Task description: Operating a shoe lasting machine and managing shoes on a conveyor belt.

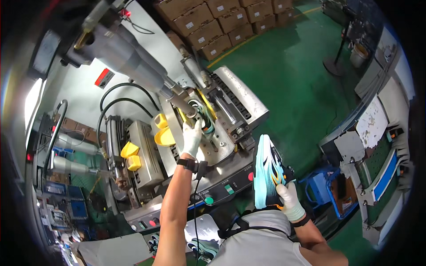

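Note:
My left hand [192,138], in a white glove, reaches into the press [226,153]. Its fingers are at the side of a dark shoe with mint and white parts [207,126], and they appear to grip it; the fingertips are partly hidden. A metal press rod [177,103] comes down close above that shoe and hand. In front of my body, my right hand [290,201], also gloved, is closed around a second shoe [265,173]. This one is tilted toe up, its mint and white sole facing left and orange trim along its side.
Yellow pads [165,136] lie on the press left of my hand, with more on the neighbouring station [133,163]. Buttons line the front panel [208,200]. Shoes [202,249] sit below my left arm. A blue crate [341,193] stands right; cartons [208,35] are stacked behind.

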{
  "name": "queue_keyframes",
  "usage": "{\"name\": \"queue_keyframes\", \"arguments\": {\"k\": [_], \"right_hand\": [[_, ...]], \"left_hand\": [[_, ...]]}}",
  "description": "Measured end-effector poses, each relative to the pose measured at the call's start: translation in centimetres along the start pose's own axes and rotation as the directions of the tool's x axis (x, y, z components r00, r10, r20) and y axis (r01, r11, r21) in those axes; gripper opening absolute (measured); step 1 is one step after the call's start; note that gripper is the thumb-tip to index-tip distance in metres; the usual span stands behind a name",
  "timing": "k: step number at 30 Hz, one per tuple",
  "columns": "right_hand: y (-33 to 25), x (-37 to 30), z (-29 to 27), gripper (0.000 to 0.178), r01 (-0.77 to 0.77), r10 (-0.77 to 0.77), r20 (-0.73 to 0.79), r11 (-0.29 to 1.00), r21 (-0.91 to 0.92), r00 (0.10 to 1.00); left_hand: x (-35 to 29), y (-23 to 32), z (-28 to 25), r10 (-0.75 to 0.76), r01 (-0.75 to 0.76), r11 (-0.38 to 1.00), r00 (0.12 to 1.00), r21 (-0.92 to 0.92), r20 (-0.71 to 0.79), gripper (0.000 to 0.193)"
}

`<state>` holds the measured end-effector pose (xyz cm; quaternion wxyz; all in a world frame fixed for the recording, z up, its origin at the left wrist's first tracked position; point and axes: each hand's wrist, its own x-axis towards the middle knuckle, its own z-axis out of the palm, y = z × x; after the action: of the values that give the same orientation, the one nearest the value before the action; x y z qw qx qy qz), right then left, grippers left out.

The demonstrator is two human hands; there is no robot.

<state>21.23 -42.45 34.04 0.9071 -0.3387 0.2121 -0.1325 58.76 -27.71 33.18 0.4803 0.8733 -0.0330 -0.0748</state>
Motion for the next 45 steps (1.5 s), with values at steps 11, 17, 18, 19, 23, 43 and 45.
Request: {"name": "queue_keyframes", "arguments": {"k": [11,17,18,19,23,43,45], "right_hand": [[-0.5,-1.6,-0.2,0.066,0.092,-0.103,-0.057,0.979,-0.180,0.993],[-1.3,1.7,4.3,0.053,0.005,-0.015,-0.024,0.939,-0.345,1.000],[-0.8,3.2,4.8,0.050,0.066,-0.049,0.056,0.933,-0.354,0.997],[-0.9,4.9,8.1,0.043,0.170,-0.151,0.083,0.924,-0.344,0.985],[0.0,18.9,13.0,0.036,0.042,0.137,0.225,0.762,-0.646,0.965],[13.3,31.8,18.8,0.050,0.557,0.136,0.556,0.034,-0.830,0.820],[15.9,18.4,19.8,0.062,0.759,-0.031,0.759,0.040,-0.650,0.651]], "left_hand": [[7.9,-5.7,2.5,-0.013,0.012,1.000,0.992,0.007,0.125,0.030],[-2.6,-2.2,-5.3,0.004,0.094,0.897,0.975,-0.431,0.221,0.027],[-5.8,-2.0,-6.7,0.051,0.026,0.913,0.983,-0.407,0.178,0.025],[-8.6,-3.2,-7.7,0.087,-0.022,0.890,0.989,-0.456,0.123,0.030],[-22.3,-4.8,-13.7,-0.013,0.043,0.838,0.998,-0.543,0.059,0.027],[-52.0,-35.6,-5.9,-0.635,0.626,0.725,0.446,-0.288,-0.631,0.069],[-52.9,-36.7,-5.0,-0.568,0.591,0.765,0.433,-0.256,-0.700,0.069]]}}
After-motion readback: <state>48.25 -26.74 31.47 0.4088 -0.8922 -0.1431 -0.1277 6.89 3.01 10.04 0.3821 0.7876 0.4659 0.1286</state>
